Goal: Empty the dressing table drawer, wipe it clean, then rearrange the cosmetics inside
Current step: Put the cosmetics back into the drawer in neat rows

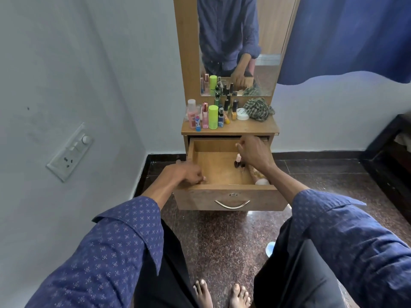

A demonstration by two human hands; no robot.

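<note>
The drawer (222,167) of the dressing table (229,127) stood pulled out, its wooden floor mostly bare. The left hand (184,172) rested at the drawer's front left corner, fingers curled over the rim there; whether they pinched anything small could not be told. The right hand (253,152) hung over the drawer's right side near the back edge, fingers bent downward and gathered close, and whether they held something could not be made out. Just beneath it a small nail polish bottle (237,160) with a pale cap stood upright on the drawer floor near the right wall, and a pale tube (259,176) lay along the right wall toward the front right corner. On the tabletop above, cosmetics were lined up along the left and middle: a pink bottle (191,113) at the left edge, a slim pink spray (205,115), a lime green can (213,117), and a yellow nail polish (234,112) among other small bottles. A white round jar (242,114) sat beside them, touching a striped crumpled cloth (259,108) at the back right corner. The mirror (238,41) rose behind them. A curved metal handle (232,204) was fixed to the drawer's front panel.
</note>
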